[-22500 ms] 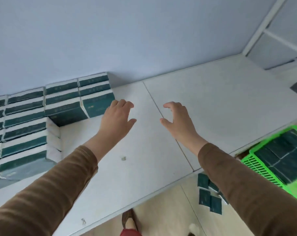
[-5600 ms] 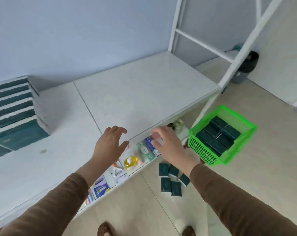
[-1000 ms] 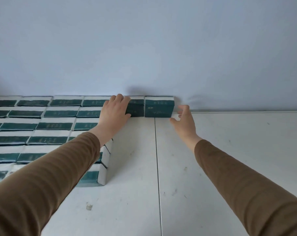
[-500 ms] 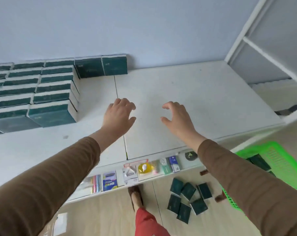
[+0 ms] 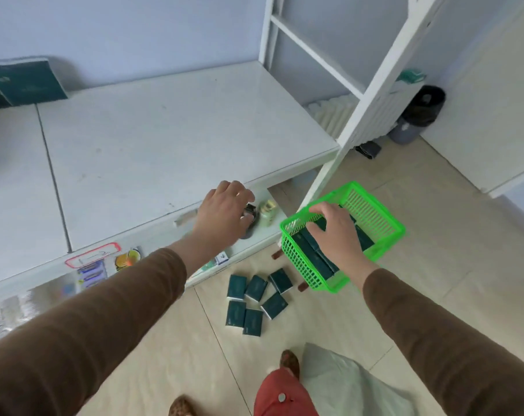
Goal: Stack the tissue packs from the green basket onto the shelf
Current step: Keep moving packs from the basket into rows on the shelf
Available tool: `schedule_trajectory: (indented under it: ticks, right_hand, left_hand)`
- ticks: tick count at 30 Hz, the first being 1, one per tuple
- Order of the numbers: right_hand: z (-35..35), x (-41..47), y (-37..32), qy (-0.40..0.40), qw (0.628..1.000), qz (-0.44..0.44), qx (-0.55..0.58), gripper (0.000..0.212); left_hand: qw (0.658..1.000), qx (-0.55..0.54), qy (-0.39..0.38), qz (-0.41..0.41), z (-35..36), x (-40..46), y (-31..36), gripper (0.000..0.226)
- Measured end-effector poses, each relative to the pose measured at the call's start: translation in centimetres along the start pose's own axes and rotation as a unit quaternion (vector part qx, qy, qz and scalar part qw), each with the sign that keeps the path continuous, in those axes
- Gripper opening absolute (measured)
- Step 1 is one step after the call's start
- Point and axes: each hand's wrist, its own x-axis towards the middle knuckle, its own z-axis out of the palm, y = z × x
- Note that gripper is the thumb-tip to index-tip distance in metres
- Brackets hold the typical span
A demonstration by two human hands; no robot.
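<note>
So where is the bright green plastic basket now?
The green plastic basket sits on the floor at right, beside the white shelf, under the right hand.

No readable text anywhere

The dark green tissue packs on the white shelf top point(image 5: 26, 81), upper left of the frame, carry pale printing too blurred to read; the small coloured packages on the lower shelf point(image 5: 89, 270), lower left, show only smeared marks.

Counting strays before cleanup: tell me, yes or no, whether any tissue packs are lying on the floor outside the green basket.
Yes, several dark green tissue packs lie scattered on the floor beside the green basket.
</note>
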Motion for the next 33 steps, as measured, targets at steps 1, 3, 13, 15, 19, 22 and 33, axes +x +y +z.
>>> schedule_trajectory:
  ticks: [1,3,13,15,19,22,33]
  right_hand:
    - [-0.4,0.2,2.4,-0.002,1.0,0.024,0.001,0.026]
    - [-0.9,0.9,7.4,-0.011,0.997,0.073,0.01,0.027]
    - [8.6,7.1,28.3,-0.264,0.938,0.209,0.086,0.05]
    - [12.0,7.9,30.1,-0.3,0.921,0.229,0.096,0.055]
    - [18.7,9.0,32.4,-0.33,0.904,0.264,0.072,0.053]
    - [23.1,8.9,33.6,-0.336,0.904,0.263,0.035,0.043]
    - [29.9,7.2,35.0,-0.302,0.931,0.178,-0.104,0.033]
  left_hand:
    - [1.0,-0.007,-0.01,0.008,1.5,1.0,1.7,0.036]
    - [0.999,-0.01,-0.036,0.025,4.7,3.2,4.9,0.037]
    - [0.972,0.038,-0.232,0.025,25.7,15.6,13.9,0.042]
    - [0.956,0.082,-0.28,0.037,29.9,17.2,13.8,0.045]
    - [0.925,0.158,-0.34,0.059,37.7,19.7,12.5,0.047]
    - [0.908,0.193,-0.362,0.089,42.5,21.3,11.5,0.042]
    - [0.872,0.244,-0.377,0.197,52.6,21.5,8.2,0.053]
